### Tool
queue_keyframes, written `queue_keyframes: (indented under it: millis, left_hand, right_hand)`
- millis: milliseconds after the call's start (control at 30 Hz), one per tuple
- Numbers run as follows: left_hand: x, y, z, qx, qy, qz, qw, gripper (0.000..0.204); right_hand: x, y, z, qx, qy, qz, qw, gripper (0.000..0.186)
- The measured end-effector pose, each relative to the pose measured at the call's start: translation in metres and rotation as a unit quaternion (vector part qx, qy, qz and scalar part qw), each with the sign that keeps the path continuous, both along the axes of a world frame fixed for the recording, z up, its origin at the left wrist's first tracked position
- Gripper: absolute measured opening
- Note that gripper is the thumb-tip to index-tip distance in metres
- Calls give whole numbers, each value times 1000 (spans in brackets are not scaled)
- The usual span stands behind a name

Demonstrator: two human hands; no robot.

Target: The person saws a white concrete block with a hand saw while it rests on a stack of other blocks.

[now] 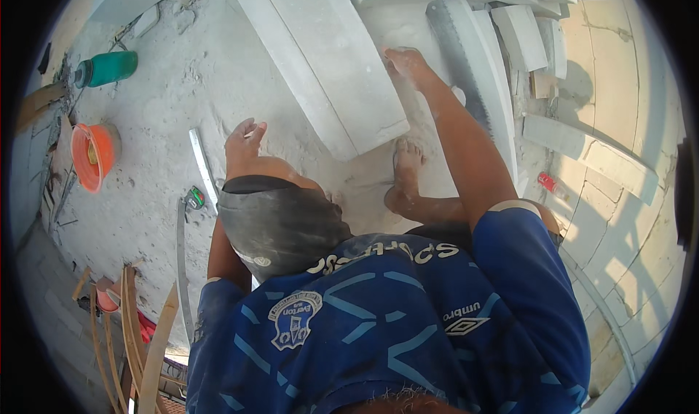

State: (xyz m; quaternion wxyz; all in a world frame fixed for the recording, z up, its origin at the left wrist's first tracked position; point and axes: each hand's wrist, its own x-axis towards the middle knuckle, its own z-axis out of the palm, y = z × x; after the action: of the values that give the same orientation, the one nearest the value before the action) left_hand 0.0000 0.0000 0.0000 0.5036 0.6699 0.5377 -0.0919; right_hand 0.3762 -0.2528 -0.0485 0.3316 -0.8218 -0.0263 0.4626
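Here in the head view, the big grey block (328,57) lies on the dusty floor (175,101) between my left hand (244,143) and my right hand (409,63). My left fingers hang loosely spread, holding nothing, with a metal strip (203,166) just to their left. My right fingers are up at the block's right edge, seemingly touching; whether they grip, I can't tell. Danger spot: my bare foot (408,166), below those right fingers, right beside the block's near corner! If dusty fingertips slip, the block could shift and catch my toes, or that corner could chip. Now its line: the long axis slants from below my right fingers, by the foot, up and leftward, so the far end points away from me, a straight line running lengthwise along it.
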Motion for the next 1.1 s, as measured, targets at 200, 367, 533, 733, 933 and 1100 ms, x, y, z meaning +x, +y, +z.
queue_keyframes:
  millis: [200,367,533,733,933,1100]
  left_hand:
    - [148,11,-22,-43,-90,-84,991,85]
    - [170,23,-15,-74,-39,-67,994,67]
    - [165,14,-12,-108,-90,7,990,57]
    - [181,7,-21,-162,-145,50,975,54]
    - [161,15,-22,-180,-131,75,972,50]
    - [162,18,-32,-200,-154,78,964,42]
  right_hand:
    - [-12,9,-15,92,16,-124,988,61]
    - [-16,39,4,125,53,-135,982,67]
    - [9,52,-18,54,42,-167,984,61]
    - [49,42,-94,110,-45,-163,979,32]
    - [31,62,-81,69,-135,-101,983,28]
    - [35,63,-80,56,-222,7,973,42]
